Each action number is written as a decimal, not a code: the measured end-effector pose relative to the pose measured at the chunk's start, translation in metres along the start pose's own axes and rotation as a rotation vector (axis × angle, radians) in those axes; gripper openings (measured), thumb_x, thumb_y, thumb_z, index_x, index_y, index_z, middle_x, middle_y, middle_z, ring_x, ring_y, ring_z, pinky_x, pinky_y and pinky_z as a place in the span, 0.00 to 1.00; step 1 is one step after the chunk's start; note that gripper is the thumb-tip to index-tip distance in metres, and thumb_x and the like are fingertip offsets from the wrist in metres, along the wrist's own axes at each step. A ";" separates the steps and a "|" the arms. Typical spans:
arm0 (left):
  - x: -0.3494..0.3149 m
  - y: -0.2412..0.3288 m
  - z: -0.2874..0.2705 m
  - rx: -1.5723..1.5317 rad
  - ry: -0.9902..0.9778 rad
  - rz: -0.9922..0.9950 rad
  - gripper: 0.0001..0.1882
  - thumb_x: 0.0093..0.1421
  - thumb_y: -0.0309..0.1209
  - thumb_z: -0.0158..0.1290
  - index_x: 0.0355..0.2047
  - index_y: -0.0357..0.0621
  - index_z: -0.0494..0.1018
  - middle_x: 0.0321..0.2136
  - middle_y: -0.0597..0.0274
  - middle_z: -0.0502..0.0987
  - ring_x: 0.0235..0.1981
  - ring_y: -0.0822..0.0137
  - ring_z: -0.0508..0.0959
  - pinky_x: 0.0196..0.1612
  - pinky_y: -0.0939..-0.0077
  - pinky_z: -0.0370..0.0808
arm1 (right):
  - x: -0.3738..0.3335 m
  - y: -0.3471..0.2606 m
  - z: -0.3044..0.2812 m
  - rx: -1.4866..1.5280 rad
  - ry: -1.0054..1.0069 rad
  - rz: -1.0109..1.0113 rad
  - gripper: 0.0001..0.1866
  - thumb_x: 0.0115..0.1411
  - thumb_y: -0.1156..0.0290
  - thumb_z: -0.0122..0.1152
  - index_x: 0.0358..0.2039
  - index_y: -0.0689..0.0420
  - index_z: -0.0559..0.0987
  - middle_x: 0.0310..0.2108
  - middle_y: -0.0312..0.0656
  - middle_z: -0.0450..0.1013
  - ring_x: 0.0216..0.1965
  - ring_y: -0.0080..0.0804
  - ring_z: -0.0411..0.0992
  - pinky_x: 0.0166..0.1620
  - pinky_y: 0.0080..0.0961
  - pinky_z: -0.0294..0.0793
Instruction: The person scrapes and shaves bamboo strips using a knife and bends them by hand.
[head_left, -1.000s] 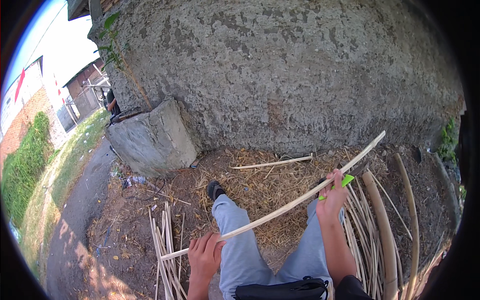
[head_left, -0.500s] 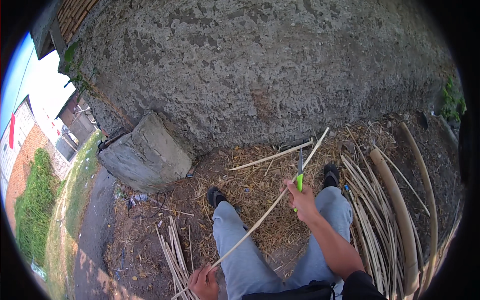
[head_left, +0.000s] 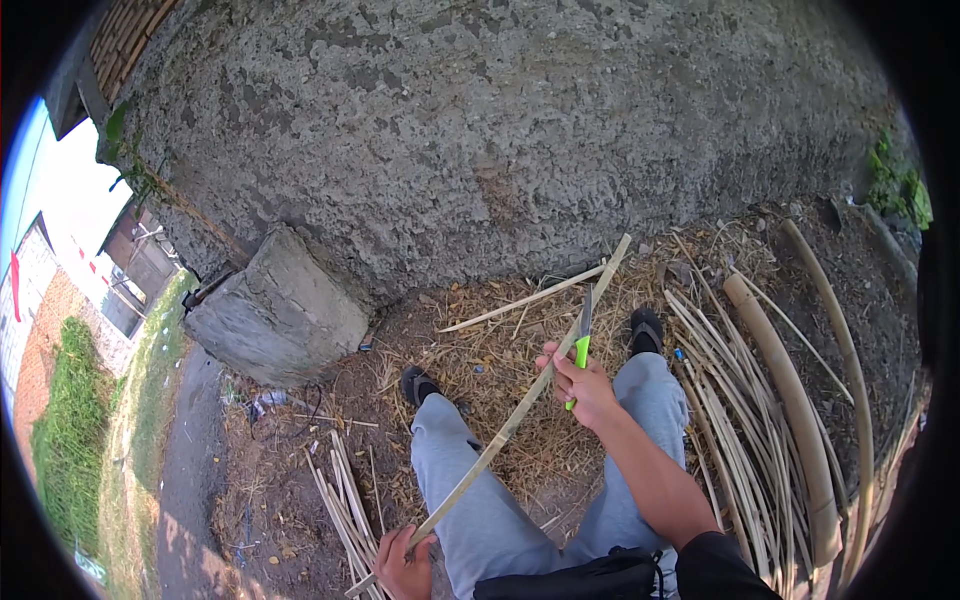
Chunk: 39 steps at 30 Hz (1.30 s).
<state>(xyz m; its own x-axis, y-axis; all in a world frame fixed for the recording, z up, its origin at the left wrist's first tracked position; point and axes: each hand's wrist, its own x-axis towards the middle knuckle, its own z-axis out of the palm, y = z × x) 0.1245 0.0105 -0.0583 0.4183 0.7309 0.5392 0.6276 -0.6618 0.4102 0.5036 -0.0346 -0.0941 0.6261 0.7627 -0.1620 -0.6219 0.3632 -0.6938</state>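
A long, pale bamboo strip [head_left: 490, 452] slants across my lap, from low on the left to its far tip near the wall's foot. My left hand [head_left: 404, 568] is closed around its near end. Farther along, my right hand [head_left: 588, 393] grips a knife [head_left: 582, 350] with a bright green handle and a grey blade. The blade lies against the strip, and the fingertips of that hand also touch the strip. Part of the handle is hidden by the right fingers.
Many thin bamboo strips [head_left: 728, 420] lie on my right beside a thick bamboo piece [head_left: 785, 400]. A smaller bundle [head_left: 345, 505] rests at left. Ahead stand a rough grey wall [head_left: 480, 130] and a concrete block [head_left: 285, 310]. Shavings [head_left: 530, 400] cover the ground between my feet.
The strip has turned, showing a broader, greener face. My right hand and the knife sit slightly more to the left in view, and the whole view has shifted a little.
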 end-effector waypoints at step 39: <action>-0.005 -0.005 -0.018 -0.132 0.157 -0.038 0.13 0.41 0.13 0.65 0.24 0.36 0.73 0.27 0.50 0.76 0.27 0.54 0.78 0.28 0.68 0.75 | -0.019 0.005 0.005 -0.093 -0.112 0.035 0.18 0.68 0.67 0.55 0.57 0.57 0.72 0.42 0.40 0.75 0.16 0.12 0.55 0.18 0.14 0.55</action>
<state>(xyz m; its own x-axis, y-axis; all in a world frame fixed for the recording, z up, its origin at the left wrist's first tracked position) 0.1073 0.0074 -0.0500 0.2824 0.7277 0.6251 0.5448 -0.6580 0.5199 0.4869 -0.0446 -0.0910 0.5453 0.8308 -0.1113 -0.5925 0.2881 -0.7523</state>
